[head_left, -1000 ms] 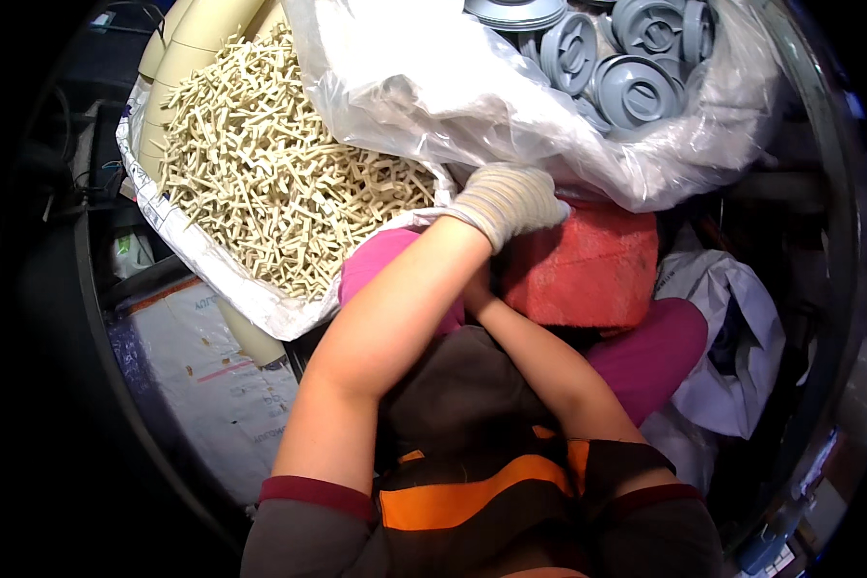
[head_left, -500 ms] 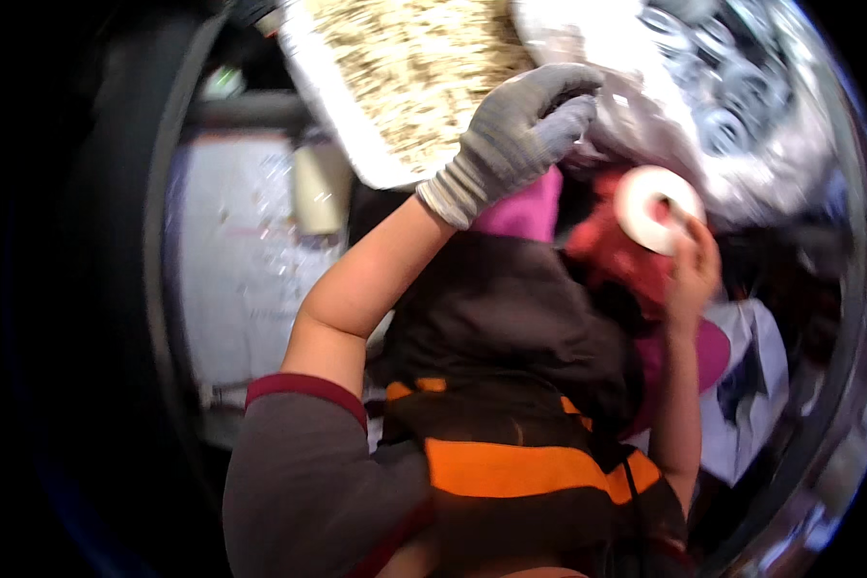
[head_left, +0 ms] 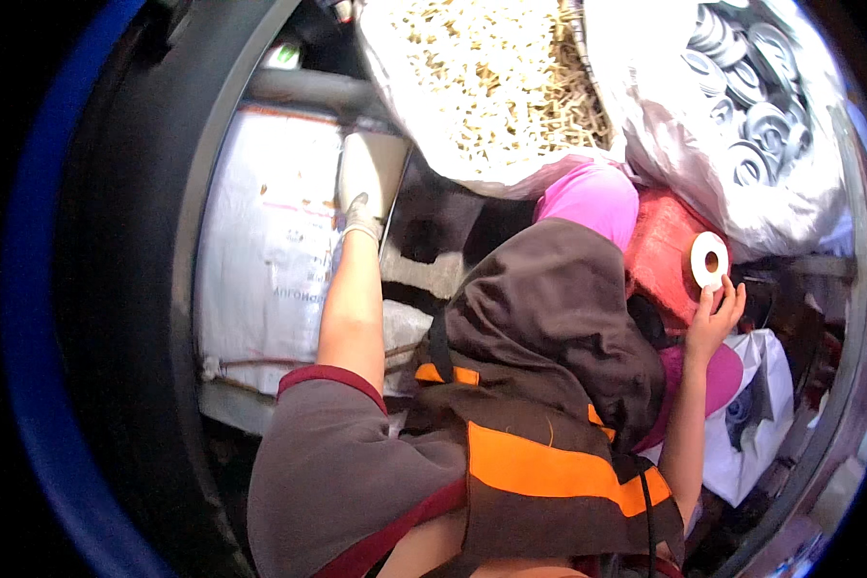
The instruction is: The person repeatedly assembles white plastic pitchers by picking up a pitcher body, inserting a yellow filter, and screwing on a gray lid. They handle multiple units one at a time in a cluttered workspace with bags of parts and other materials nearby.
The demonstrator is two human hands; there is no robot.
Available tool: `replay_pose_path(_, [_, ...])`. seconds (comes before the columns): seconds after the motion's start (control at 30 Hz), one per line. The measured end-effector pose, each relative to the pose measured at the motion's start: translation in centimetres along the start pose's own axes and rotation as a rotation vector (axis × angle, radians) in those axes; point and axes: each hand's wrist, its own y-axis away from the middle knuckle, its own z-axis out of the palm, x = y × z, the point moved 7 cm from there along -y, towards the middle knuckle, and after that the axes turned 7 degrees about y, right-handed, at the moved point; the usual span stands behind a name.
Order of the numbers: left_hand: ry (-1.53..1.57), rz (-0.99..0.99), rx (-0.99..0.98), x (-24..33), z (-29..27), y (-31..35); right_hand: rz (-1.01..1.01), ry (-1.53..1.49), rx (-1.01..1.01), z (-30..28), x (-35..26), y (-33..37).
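Observation:
At the right, the fingertips of my bare right hand (head_left: 719,313) close on the lower edge of a thick white ring (head_left: 696,258) with a round hole in its middle. The ring is in front of a red surface (head_left: 657,246) beside my knee. My left hand (head_left: 360,220), in a pale knit glove, is down at the left. It is at the lower part of a cream-coloured container (head_left: 380,159). Glare and overlap hide most of its fingers, so I cannot make out whether it grips anything.
A white sack (head_left: 409,116) full of small pale pieces (head_left: 501,77) stands at the top middle. To its right is a clear plastic bag (head_left: 684,154) holding several grey flanged rings (head_left: 747,77). A white package (head_left: 260,212) lies at the left, and a white bag (head_left: 761,424) at the lower right.
My left hand has moved from between the sack and the plastic bag down left to the cream container. My right hand still holds the white ring, now more edge-on. The view has shifted.

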Motion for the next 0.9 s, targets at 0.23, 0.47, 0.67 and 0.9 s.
replay_pose_path(0.23, [-0.490,0.934,0.278,14.6,10.2,12.8,0.164,-0.237,-0.122,-0.8,4.0,2.2])
replay_pose_path(0.47, [-1.366,2.095,-0.431,18.2,26.1,41.1,-0.044,-0.673,-0.278,-0.1,-9.6,0.9])
replay_pose_path(0.67, [-1.383,1.998,-1.237,10.1,32.2,55.5,-0.293,-0.657,-0.245,-9.3,-17.5,-1.9])
replay_pose_path(0.9, [-1.319,1.561,-1.860,-1.3,31.0,61.2,-0.368,-0.680,-0.573,-11.1,-16.6,3.0])
